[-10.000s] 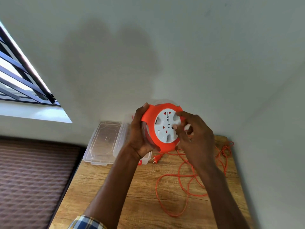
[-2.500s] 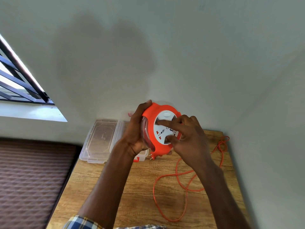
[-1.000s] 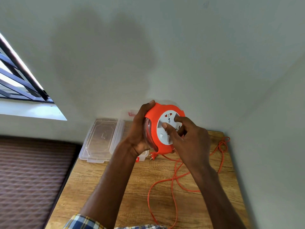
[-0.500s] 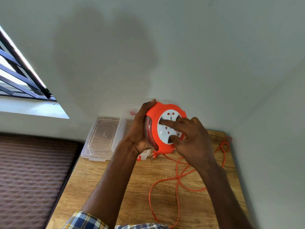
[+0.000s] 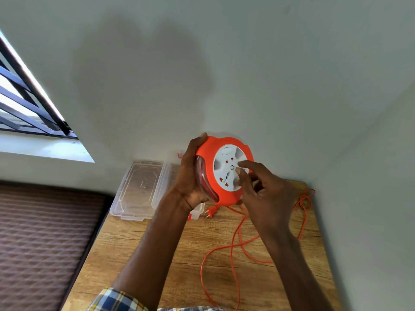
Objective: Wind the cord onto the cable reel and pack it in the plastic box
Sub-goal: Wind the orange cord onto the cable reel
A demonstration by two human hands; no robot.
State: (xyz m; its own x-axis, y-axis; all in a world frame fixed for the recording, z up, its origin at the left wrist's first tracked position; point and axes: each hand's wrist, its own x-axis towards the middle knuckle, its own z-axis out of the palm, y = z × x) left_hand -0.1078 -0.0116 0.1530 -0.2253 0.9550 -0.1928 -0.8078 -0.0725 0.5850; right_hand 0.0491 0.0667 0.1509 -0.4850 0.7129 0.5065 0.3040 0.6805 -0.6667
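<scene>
Loose orange cord (image 5: pixel 233 248) loops over the wooden tabletop (image 5: pixel 179 254) below the cable reel (image 5: pixel 221 170). The left hand (image 5: pixel 190 176) grips the reel's rim; the right hand (image 5: pixel 262 187) fingers press its white face. Left of the reel lies the plastic box's clear lid (image 5: pixel 139 189).

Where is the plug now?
The plug lies on the table, just below the reel, right of the plastic box.

No legible text/labels anywhere; embossed mark on clear lid (image 5: pixel 143 184) unreadable.
</scene>
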